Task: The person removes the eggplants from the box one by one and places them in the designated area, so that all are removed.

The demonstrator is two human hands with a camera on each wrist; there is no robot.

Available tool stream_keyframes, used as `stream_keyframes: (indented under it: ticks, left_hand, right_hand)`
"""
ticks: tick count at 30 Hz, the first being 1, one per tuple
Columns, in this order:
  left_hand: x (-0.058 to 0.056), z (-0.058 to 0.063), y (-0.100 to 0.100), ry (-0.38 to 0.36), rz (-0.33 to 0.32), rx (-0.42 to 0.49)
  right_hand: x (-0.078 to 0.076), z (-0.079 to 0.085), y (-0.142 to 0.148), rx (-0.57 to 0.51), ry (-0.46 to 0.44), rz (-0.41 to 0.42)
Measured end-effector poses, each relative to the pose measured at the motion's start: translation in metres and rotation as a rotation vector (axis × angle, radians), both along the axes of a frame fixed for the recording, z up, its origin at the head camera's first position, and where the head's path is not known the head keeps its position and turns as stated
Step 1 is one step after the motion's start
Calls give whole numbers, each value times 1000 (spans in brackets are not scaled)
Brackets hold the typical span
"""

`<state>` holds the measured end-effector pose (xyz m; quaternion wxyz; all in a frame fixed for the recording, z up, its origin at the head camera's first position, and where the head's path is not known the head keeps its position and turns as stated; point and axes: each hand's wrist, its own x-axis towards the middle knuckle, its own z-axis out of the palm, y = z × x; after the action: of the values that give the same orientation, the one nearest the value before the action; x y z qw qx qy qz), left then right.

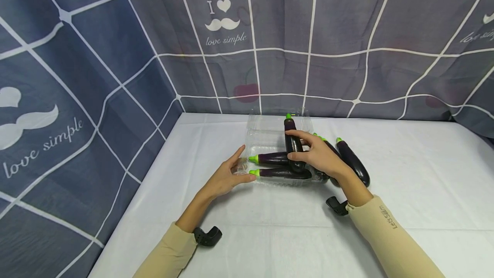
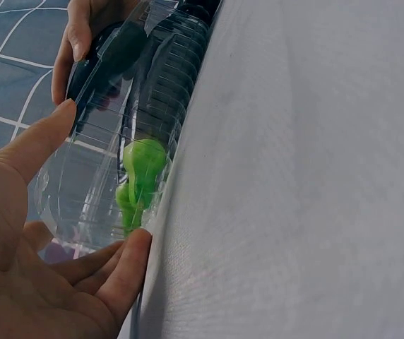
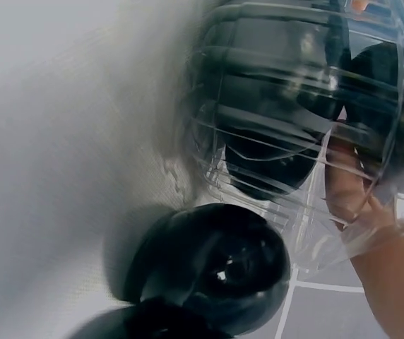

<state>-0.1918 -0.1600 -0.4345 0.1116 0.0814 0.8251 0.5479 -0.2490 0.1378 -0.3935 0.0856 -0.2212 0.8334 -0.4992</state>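
Note:
A clear plastic clamshell container [image 1: 266, 138] stands at the table's far side with its lid leaning back. Two eggplants with green stems, a rear eggplant [image 1: 270, 158] and a front eggplant [image 1: 275, 173], lie sideways in it. My right hand [image 1: 320, 154] grips a third eggplant [image 1: 292, 140] between thumb and fingers, held crosswise over those two, stem pointing away. Around the container's left end, my left hand [image 1: 225, 178] has its thumb at the near side and fingers at the far side. In the left wrist view, green stems [image 2: 144, 159] show through the ribbed plastic wall [image 2: 82, 205].
To the right of the container, an eggplant [image 1: 353, 162] lies on the white table [image 1: 278, 226]. Another eggplant [image 1: 332, 147] beside it is partly hidden by my right hand. A grey checked curtain [image 1: 281, 25] rises behind the table and along the left.

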Motion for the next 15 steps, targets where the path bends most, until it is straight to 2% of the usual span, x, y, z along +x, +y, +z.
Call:
stream_keyframes:
  ticks: [6, 15]
  left_hand:
    - [1, 0, 0, -3, 5, 4]
    - [0, -2, 0, 12, 7, -1]
  right_hand:
    - [3, 1, 2, -27, 7, -5]
    - [9, 4, 7, -90, -30, -11]
